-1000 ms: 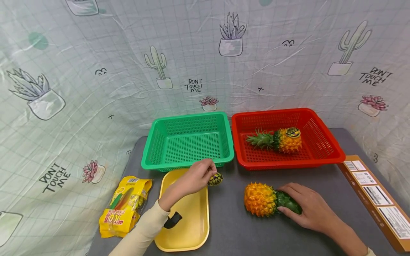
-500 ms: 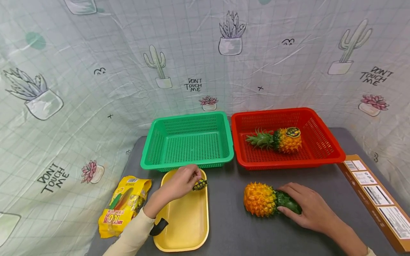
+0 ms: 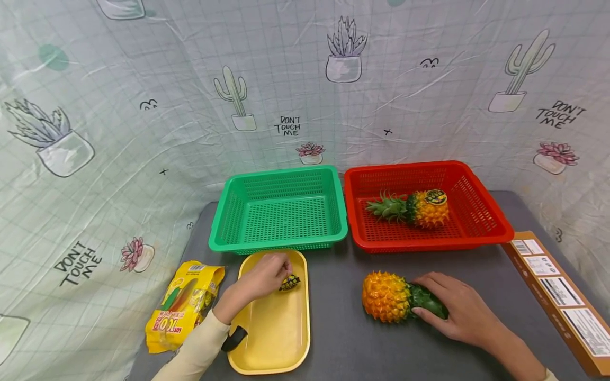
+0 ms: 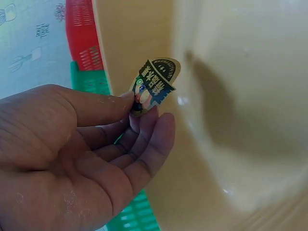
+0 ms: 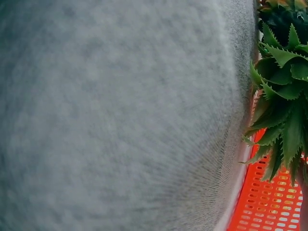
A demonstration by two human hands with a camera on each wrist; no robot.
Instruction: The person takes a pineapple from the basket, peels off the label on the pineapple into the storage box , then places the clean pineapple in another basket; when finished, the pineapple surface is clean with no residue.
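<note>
Lower right, the right hand point(image 3: 459, 312) grips a pineapple point(image 3: 385, 297) by its green end on the tabletop point(image 3: 343, 344). Lower centre, the left hand point(image 3: 268, 276) pinches a black-and-gold label point(image 4: 158, 82) over the yellow tray point(image 3: 278, 338); the step appears to be depositing it, the next move calling for release. Beyond, right of centre, a red basket point(image 3: 424, 246) holds another pineapple point(image 3: 430, 216).

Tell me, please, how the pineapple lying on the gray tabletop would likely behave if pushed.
The pineapple might roll, since its rounded body lies on its side. Its knobbly rind suggests it probably won't feel slippery, despite its sheen.
</note>
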